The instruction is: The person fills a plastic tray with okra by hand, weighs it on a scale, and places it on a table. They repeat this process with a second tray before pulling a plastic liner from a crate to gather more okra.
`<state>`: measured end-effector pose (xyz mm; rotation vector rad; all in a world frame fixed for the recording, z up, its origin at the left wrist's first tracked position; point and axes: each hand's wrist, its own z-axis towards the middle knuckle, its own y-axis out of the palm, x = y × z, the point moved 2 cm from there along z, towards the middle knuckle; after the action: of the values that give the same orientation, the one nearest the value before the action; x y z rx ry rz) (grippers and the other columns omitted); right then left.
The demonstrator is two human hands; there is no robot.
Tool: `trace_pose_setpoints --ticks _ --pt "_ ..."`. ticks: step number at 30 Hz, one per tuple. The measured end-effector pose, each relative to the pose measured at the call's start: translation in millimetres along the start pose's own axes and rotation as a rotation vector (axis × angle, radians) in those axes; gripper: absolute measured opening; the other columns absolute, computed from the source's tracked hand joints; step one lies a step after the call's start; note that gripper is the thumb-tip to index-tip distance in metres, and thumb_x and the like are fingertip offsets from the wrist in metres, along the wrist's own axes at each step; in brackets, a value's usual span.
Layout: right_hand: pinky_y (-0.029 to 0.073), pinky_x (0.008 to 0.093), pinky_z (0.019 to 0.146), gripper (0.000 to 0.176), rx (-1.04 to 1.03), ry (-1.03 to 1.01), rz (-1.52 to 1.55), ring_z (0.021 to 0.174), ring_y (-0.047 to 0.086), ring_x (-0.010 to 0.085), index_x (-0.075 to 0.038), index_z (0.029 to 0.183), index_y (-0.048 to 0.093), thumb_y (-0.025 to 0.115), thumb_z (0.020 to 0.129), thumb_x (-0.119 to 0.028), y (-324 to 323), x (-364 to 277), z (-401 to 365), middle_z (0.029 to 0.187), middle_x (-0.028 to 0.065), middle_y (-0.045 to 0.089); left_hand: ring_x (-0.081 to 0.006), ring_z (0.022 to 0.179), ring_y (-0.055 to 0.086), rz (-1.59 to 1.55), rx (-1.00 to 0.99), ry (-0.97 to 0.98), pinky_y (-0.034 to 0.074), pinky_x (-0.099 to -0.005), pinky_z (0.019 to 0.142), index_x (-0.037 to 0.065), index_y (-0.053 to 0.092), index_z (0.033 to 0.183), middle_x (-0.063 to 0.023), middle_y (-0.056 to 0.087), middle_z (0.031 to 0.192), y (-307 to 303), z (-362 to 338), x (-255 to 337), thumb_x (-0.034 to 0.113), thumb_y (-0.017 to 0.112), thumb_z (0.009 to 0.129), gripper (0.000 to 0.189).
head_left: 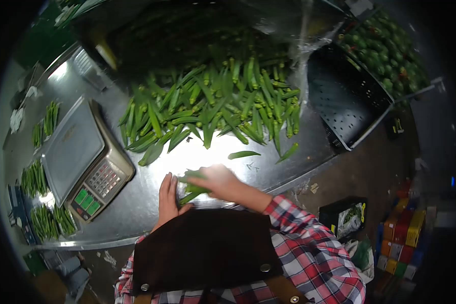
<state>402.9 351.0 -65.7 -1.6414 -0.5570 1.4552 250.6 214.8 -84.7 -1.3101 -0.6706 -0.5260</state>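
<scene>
A small bunch of green okra [193,188] lies on the steel table close to my apron. My left hand [168,201] is beside it on the left, fingers stretched out and thumb apart, like a wall against the pods' ends. From the right, my right hand [222,182] reaches over the bunch with fingers closed on okra; motion smears the hand. Beyond both hands spreads a large heap of loose okra [213,106]. One single okra pod [244,154] rests apart on the bright metal, between the heap and my right hand.
A weighing scale [88,157] with keypad and green displays stands left. Past it are several sorted okra bunches [34,178]. At right, a black perforated crate [347,96] sits by the table edge, near a pile of round green produce [382,53]. Stacked colourful boxes [403,228] stand lower right.
</scene>
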Motion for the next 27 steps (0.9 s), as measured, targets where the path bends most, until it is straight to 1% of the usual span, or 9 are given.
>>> trace_pose_setpoints --ticks 5,7,9,10,12,15,19,23,27 --pt "0.035 0.0441 0.092 0.06 0.179 -0.165 0.069 0.11 0.042 0.0366 -0.019 0.12 0.05 0.072 0.064 -0.02 -21.6 -18.4 -10.1 0.122 0.0154 0.045 -0.0397 0.128 0.023 0.24 0.005 0.156 0.015 -0.0552 0.102 0.005 0.026 0.135 -0.0216 0.024 0.138 17.0 -4.5 -11.0 0.051 0.064 0.07 0.087" --pt "0.036 0.0403 0.092 0.049 0.236 0.227 0.097 0.107 0.045 0.0352 -0.003 0.113 0.051 0.068 0.07 -0.019 -18.6 26.7 -22.7 0.116 0.0182 0.049 -0.0397 0.128 0.022 0.279 0.004 0.175 0.015 -0.0551 0.102 0.005 0.026 0.135 -0.0215 0.024 0.138 7.8 1.2 -3.8 0.051 0.062 0.072 0.086" --pt "0.041 0.0393 0.083 0.032 0.648 0.618 -0.002 0.091 0.051 0.0363 0.002 0.099 0.052 0.063 0.072 -0.011 -56.8 61.1 -48.7 0.096 0.0189 0.055 -0.0391 0.128 0.023 0.228 -0.008 0.192 0.014 -0.0549 0.103 0.007 0.032 0.133 -0.0202 0.026 0.137 5.7 3.8 0.6 0.05 0.062 0.072 0.08" --pt "0.043 0.0407 0.079 0.033 0.768 0.64 -0.281 0.091 0.051 0.0365 0.002 0.098 0.052 0.064 0.071 -0.011 -69.1 84.3 -61.5 0.094 0.0203 0.054 -0.0385 0.128 0.023 0.272 -0.06 0.222 0.014 -0.0548 0.103 0.008 0.034 0.132 -0.0197 0.027 0.137 6.2 5.6 2.2 0.05 0.063 0.072 0.079" --pt "0.043 0.042 0.077 0.033 0.563 0.924 -0.444 0.09 0.052 0.0377 0.002 0.097 0.052 0.065 0.07 -0.012 -90.1 102.0 -74.1 0.092 0.021 0.054 -0.0356 0.127 0.026 0.374 -0.185 0.283 0.014 -0.0551 0.103 0.012 0.04 0.13 -0.0178 0.032 0.133 7.7 12.8 10.3 0.047 0.066 0.07 0.074" --pt "0.043 0.0429 0.077 0.035 0.537 0.968 -0.303 0.089 0.053 0.0381 0.002 0.098 0.051 0.065 0.07 -0.012 -93.0 109.0 -86.2 0.09 0.0209 0.056 -0.0335 0.126 0.028 0.344 -0.252 0.267 0.014 -0.0559 0.102 0.013 0.04 0.129 -0.0167 0.036 0.128 14.2 22.4 13.1 0.046 0.067 0.069 0.074" --pt "0.043 0.0416 0.076 0.035 0.933 0.868 0.052 0.086 0.054 0.0368 0.001 0.101 0.049 0.062 0.071 -0.011 -77.2 100.5 -86.3 0.088 0.0213 0.057 -0.0376 0.123 0.029 0.312 -0.194 0.259 0.017 -0.0573 0.101 0.011 0.041 0.127 -0.0187 0.037 0.124 22.1 34.0 22.9 0.049 0.07 0.064 0.079" --pt "0.046 0.0436 0.072 0.038 0.519 0.684 -0.441 0.083 0.055 0.0395 0.0 0.106 0.048 0.061 0.073 -0.012 -61.0 107.1 -57.0 0.093 0.0211 0.055 -0.0372 0.123 0.032 0.235 -0.324 0.253 0.021 -0.0505 0.102 0.009 0.043 0.124 -0.0184 0.042 0.125 26.3 59.6 36.0 0.041 0.07 0.068 0.07" --pt "0.045 0.0445 0.073 0.037 0.461 0.746 -0.364 0.083 0.055 0.0386 0.001 0.104 0.049 0.062 0.073 -0.014 -58.2 113.2 -49.0 0.099 0.0212 0.05 -0.0321 0.117 0.042 -0.037 -0.234 0.215 0.024 -0.0488 0.102 0.008 0.053 0.112 -0.0113 0.055 0.112 4.9 57.9 28.6 0.021 0.065 0.075 0.041"
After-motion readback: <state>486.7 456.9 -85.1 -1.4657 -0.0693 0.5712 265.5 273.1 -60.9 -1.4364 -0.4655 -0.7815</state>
